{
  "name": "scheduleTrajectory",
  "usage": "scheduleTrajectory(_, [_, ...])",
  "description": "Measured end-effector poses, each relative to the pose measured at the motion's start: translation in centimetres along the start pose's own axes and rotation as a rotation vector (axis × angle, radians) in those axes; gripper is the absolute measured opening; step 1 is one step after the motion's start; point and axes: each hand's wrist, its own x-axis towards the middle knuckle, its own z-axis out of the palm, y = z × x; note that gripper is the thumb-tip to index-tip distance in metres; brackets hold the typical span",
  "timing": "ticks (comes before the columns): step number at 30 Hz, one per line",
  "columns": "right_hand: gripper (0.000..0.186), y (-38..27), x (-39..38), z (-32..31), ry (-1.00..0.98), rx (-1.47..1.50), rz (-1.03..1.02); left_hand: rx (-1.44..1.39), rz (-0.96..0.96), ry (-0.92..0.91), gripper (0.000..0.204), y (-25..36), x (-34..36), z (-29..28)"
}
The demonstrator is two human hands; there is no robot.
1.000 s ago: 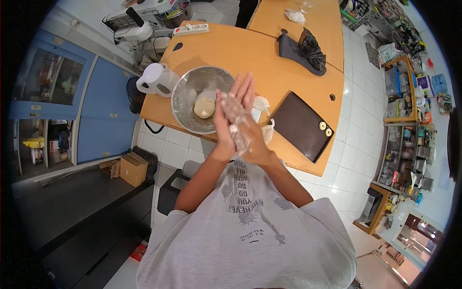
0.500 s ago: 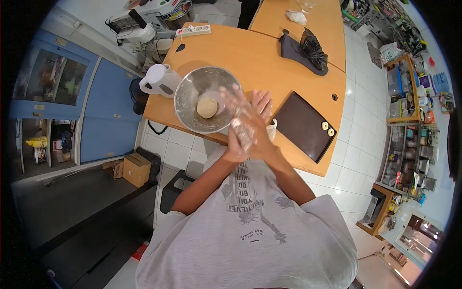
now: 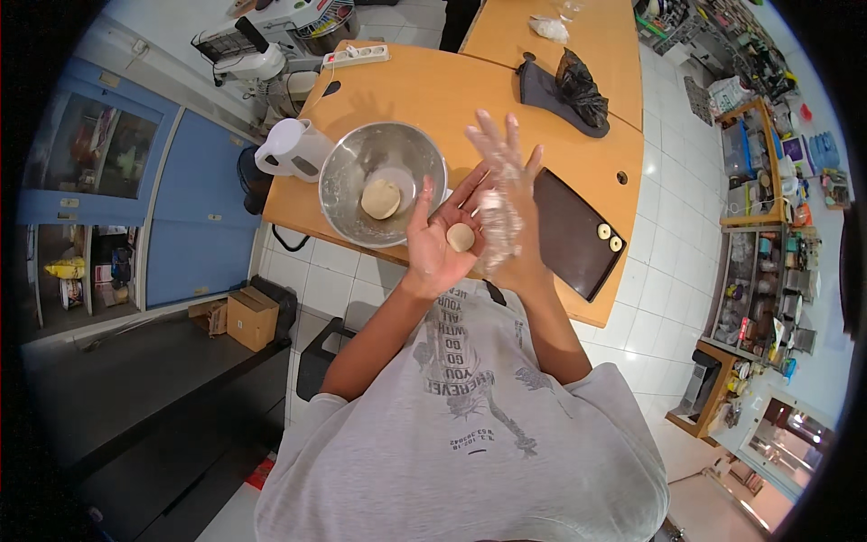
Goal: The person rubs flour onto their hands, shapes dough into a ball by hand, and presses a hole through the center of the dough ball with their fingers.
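Observation:
A small round flattened piece of dough (image 3: 460, 238) rests on the palm of my left hand (image 3: 435, 250), which is turned up with its fingers spread. Close beside it on the right, my right hand (image 3: 506, 203) is raised with fingers apart and nothing in them. It looks covered by a clear, crinkled plastic glove, partly blurred. To the left of my hands, a steel mixing bowl (image 3: 338, 210) contains a larger ball of dough (image 3: 380, 199). On the right, a dark baking tray (image 3: 569, 235) carries two small ring-shaped dough pieces (image 3: 610, 237) near its right edge.
A white pitcher (image 3: 293, 149) stands left of the bowl on the wooden table (image 3: 433, 81). Farther back are a power strip (image 3: 356, 56) and a black plastic bag (image 3: 581, 88) on a dark cloth item (image 3: 540, 90). A black stool (image 3: 318, 357) stands below the table's front edge.
My hands were pressed together, one over the other; now they are apart. The left palm faces up, showing the dough piece, and my right hand has lifted away to the right.

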Motion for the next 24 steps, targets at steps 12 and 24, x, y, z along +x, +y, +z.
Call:
scheduleTrajectory(12, [0.065, -0.7, -1.3, 4.4, -0.188, -0.308, 0.072, 0.332, 0.156, -0.019, 0.092, -1.7, -1.3, -0.3])
scheduleTrajectory(24, [0.068, -1.7, -0.5, 5.0, -0.118, -0.096, 0.44, 0.31, 0.054, -0.007, 0.101, -0.4, -0.9, 0.1])
